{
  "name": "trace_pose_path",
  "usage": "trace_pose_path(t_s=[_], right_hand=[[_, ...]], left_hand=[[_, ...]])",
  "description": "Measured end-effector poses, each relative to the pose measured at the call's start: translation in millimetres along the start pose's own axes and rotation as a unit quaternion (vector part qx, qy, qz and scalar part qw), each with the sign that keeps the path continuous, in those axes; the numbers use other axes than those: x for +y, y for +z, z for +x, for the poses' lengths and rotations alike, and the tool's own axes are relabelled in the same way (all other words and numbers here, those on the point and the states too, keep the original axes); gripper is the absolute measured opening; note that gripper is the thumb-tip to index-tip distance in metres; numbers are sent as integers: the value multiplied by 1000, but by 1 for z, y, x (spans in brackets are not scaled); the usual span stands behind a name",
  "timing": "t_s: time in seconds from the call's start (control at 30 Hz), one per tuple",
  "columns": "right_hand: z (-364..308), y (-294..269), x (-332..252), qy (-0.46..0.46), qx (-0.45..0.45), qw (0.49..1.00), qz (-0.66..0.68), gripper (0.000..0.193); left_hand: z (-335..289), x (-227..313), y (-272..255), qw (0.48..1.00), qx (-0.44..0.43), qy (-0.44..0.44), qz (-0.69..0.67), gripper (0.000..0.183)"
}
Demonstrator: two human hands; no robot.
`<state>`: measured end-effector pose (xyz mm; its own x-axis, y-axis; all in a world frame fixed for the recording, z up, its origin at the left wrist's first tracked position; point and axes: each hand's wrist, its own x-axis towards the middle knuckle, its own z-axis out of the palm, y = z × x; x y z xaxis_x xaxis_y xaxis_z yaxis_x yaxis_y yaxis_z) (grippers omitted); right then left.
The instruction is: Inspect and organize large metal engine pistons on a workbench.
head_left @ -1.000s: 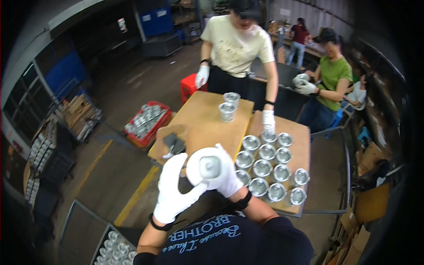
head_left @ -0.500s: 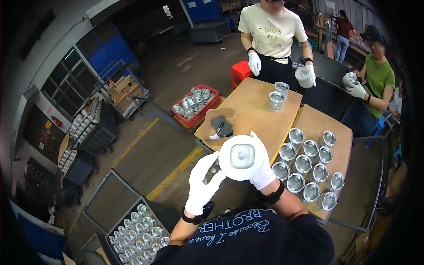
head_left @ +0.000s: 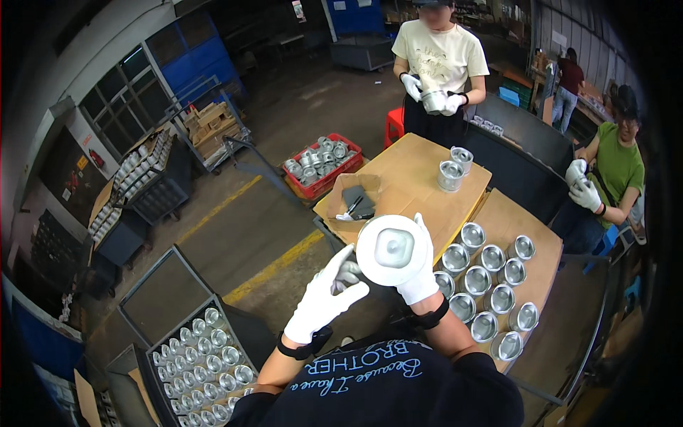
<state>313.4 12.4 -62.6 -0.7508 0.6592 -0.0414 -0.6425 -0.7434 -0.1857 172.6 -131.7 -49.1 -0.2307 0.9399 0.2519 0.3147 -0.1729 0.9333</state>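
In my gloved right hand point(head_left: 418, 281) is a silver piston point(head_left: 393, 274), its round, pale top face turned up. A rounded-square hollow with a small dome sits in the middle of that face. My right fingers wrap round its far and right side. Just left of the piston, my gloved left hand point(head_left: 324, 295) is open, its thumb and fingers apart and nothing between them. Its fingertips lie close to the rim; whether they touch cannot be told. Both hands are over the near edge of a brown-topped table point(head_left: 409, 174).
Two pistons point(head_left: 451, 176) stand on the table near an open cardboard box point(head_left: 359, 198). Several more fill a board point(head_left: 530, 228) at right, a red crate point(head_left: 313, 188) and a lower-left cart point(head_left: 220, 306). Across the table a co-worker point(head_left: 440, 60) holds a piston; another point(head_left: 619, 156) works at right.
My left hand has drawn slightly away from the piston, its fingers spreading. The piston stays in my right hand. Across the table, the co-worker has brought a piston up between both hands. The view has shifted.
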Motion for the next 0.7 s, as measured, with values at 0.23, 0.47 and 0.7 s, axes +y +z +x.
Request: trace_pose_path(t_s=[0.23,0.47,0.7], right_hand=[[-9,9,-3,-13,15,999,-40,66],[-22,14,-3,-194,63,939,-276,60],[-30,27,1,-278,-47,760,-586,52]], left_hand=[[3,16,11,936,-114,-157,-294,75],[0,-5,27,800,-149,-176,-554,65],[3,-30,34,726,-193,-123,-648,66]])
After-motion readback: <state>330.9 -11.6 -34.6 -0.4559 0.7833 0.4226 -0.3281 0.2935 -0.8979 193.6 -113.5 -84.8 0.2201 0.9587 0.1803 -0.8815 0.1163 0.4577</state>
